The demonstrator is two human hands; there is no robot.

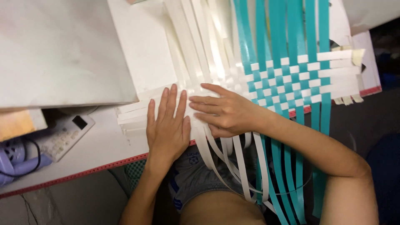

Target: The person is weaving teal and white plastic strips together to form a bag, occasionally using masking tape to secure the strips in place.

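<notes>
A flat mat woven from white strips (204, 62) and teal strips (287, 37) lies on a white board (141, 46). Its right part is a teal-and-white checker weave (287, 85). My left hand (167, 123) lies flat, fingers together, pressing the white woven part near the board's front edge. My right hand (223, 111) rests beside it, fingers pointing left and spread over the white strips, touching my left hand's fingertips. Loose strip ends hang off the table edge over my lap.
A white table edge with a red ruled border (83, 173) runs along the front. A white remote-like device (62, 137) and a lilac object with a black cord (14, 160) lie at left. A large white sheet (58, 50) covers the upper left.
</notes>
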